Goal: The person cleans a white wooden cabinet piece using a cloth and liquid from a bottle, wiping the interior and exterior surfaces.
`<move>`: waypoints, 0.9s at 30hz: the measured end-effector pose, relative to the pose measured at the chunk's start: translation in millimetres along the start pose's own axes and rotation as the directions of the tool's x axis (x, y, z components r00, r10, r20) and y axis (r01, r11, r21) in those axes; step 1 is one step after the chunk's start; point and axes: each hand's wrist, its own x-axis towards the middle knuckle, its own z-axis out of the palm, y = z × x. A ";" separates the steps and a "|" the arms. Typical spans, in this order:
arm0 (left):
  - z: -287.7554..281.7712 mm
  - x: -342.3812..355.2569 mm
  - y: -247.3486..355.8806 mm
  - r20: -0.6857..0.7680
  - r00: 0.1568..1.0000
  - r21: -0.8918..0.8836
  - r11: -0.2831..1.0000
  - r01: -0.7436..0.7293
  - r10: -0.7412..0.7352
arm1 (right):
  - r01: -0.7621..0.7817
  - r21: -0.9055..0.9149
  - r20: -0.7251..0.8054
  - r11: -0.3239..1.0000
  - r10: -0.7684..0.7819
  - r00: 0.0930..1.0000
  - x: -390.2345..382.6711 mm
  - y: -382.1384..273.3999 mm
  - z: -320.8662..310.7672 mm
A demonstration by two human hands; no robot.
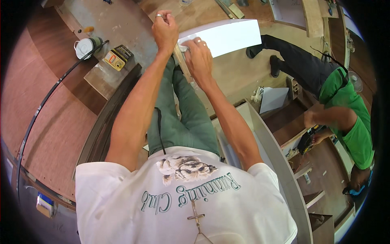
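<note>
My left hand (165,31), with a ring on one finger, is raised in a closed fist just left of a long white panel (231,35). Whatever its curled fingers may hold is hidden. Lower and to the right, my right hand (199,57) bends over the panel's left end. Its fingers press a crumpled white cloth (186,44) against the edge there. A narrow wooden strip (183,63) runs down from that end, between my wrists.
On the left, a yellow and black tin (118,57) sits on a board near a white-lidded tub (84,49). A black hose (53,90) curves past them. At right, a co-worker in a green shirt (353,118) holds a dark tool (306,140) over cabinet frames. A grey box frame (268,142) stands by my right arm.
</note>
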 end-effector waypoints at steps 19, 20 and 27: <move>-0.4 5.2 0.7 0.058 0.998 0.090 0.995 -0.037 0.032 | -0.100 0.059 -0.114 0.993 0.106 0.988 -61.9 28.3 3.9; -2.8 1.5 -3.0 0.070 0.996 0.129 0.990 -0.057 0.048 | -0.196 0.096 -0.218 0.976 0.212 0.953 -61.0 43.7 0.4; -1.7 0.0 -3.5 0.051 0.999 0.051 0.999 -0.015 0.012 | -0.200 0.099 -0.153 0.975 0.214 0.965 -69.8 23.1 5.3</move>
